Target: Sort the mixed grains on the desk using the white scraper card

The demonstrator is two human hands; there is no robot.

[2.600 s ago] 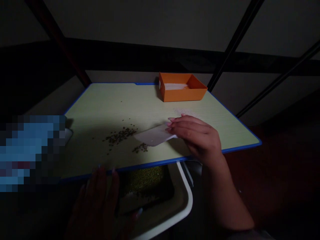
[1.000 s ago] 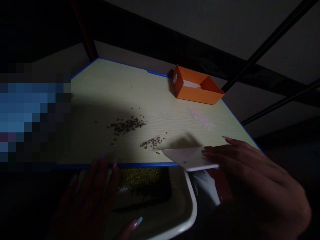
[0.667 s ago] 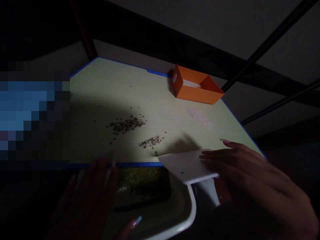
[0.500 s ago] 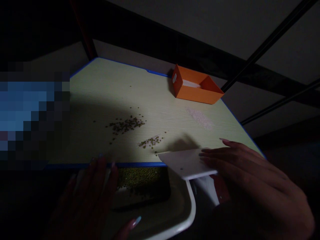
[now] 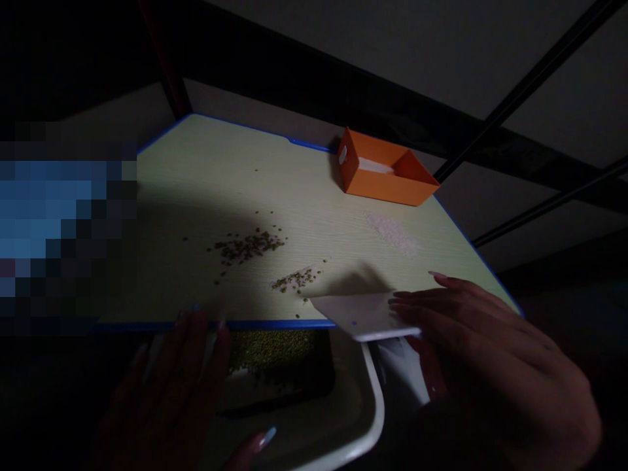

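My right hand [image 5: 495, 353] grips a thin white scraper [image 5: 366, 314], with fingers over its right end. The scraper lies tilted at the table's front edge, partly past it. My left hand [image 5: 169, 386], dim, is stretched out with fingers spread and thumb apart, near the front edge and over a white tub [image 5: 377, 405]. Just left of the scraper's tip lies a small patch of green beans mixed with white grains [image 5: 297, 279]. Behind it spreads a larger, darker bean pile [image 5: 250, 245]. White, rice-like grains [image 5: 392, 232] form a strip at the right.
The pale table [image 5: 220, 163] has a blue rim. An orange box [image 5: 390, 188] with something white inside stands at the back right. Below the front edge, a dark tray of green beans [image 5: 279, 347] sits in the tub. A blurred-out blue patch [image 5: 44, 216] covers the left.
My right hand has brought the scraper from the mid-table beans to the right and toward the front edge, then tipped it down and slightly back up. The view has tilted. My left hand stays put.
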